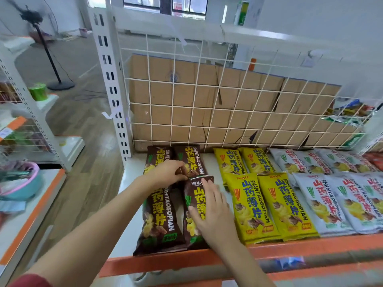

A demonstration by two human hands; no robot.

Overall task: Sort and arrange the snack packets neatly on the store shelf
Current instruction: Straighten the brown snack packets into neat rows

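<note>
On the far left, a black fan (31, 15) stands on the floor. A green roll (38, 91) sits on another rack near it. A white post (112, 90) holds up the left end of the shelf (127, 183).

Four brown packets lie flat at the left end of the shelf, two far and two near. The far left brown packet (152, 158) is partly hidden by the left hand (165, 172). That hand's fingers are curled, and they pinch the near end of the far right brown packet (191, 160). The near left brown packet (159, 216) lies under the left arm.

The right hand (211, 212) lies flat on the near right brown packet (196, 193). Its fingers are straight and press down on the packet. It does not grip it.

Just right of the brown ones lie four yellow packets (269, 204), two far and two near. Next come the grey packets (331, 204), also in a far row and a near row. Some red packets (377, 160) peek in at the far right edge.

Behind all the packets stands a white wire grid (186, 80). Brown cardboard (165, 96) is behind the grid.
</note>
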